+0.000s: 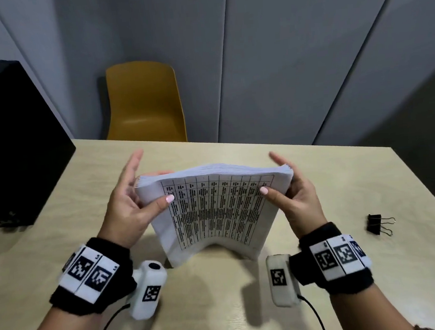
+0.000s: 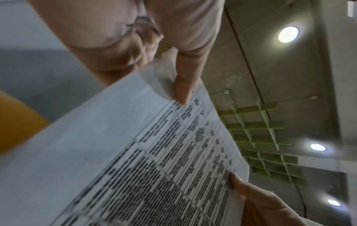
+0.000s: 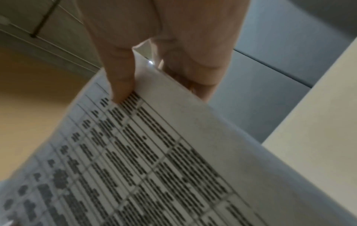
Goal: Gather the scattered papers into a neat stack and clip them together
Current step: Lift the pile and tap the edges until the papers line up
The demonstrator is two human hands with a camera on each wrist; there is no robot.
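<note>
A thick stack of printed papers (image 1: pixel 214 209) stands on its lower edge on the table, its top leaning toward me, a black table printed on the facing sheet. My left hand (image 1: pixel 135 197) holds the stack's left side, thumb on the front sheet and fingers behind. On the stack's other side, my right hand (image 1: pixel 288 188) grips it the same way. The left wrist view shows the stack (image 2: pixel 135 160) with my thumb (image 2: pixel 185 85) pressed on it. In the right wrist view the thumb (image 3: pixel 119 82) pins the sheet (image 3: pixel 154 152). A black binder clip (image 1: pixel 377 224) lies on the table to the right.
The pale wooden table (image 1: pixel 342 181) has a black box (image 1: pixel 14 144) at its left edge. A mustard-yellow chair (image 1: pixel 144 103) stands behind the table against grey wall panels. Camera units hang under both wrists.
</note>
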